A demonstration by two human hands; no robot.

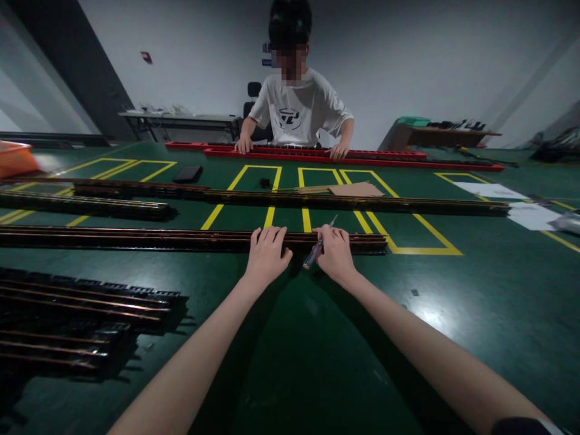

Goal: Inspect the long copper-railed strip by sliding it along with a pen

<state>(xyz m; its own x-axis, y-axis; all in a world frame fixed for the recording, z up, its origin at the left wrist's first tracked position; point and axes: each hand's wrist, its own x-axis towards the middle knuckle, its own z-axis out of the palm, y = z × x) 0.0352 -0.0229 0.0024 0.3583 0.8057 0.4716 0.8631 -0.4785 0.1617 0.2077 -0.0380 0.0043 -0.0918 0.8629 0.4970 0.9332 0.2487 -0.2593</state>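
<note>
A long black rail with copper-coloured strips (194, 238) lies across the green table (312, 362) in front of me. My left hand (267, 254) rests on the rail, its fingertips over the far edge and its thumb apart on the near side. To its right, my right hand (335, 252) is closed round a screwdriver (313, 254) with a dark translucent handle. The handle end points towards me and the thin metal shaft points up and away. The right fingers are at the rail, near its right end.
More black rails (81, 302) lie at the left, and another long rail (362, 202) crosses behind. Across the table a person (294, 109) has both hands on red rails (317, 156). Cardboard (356, 189), papers (532, 215) and an orange bin (17, 159) are on the table.
</note>
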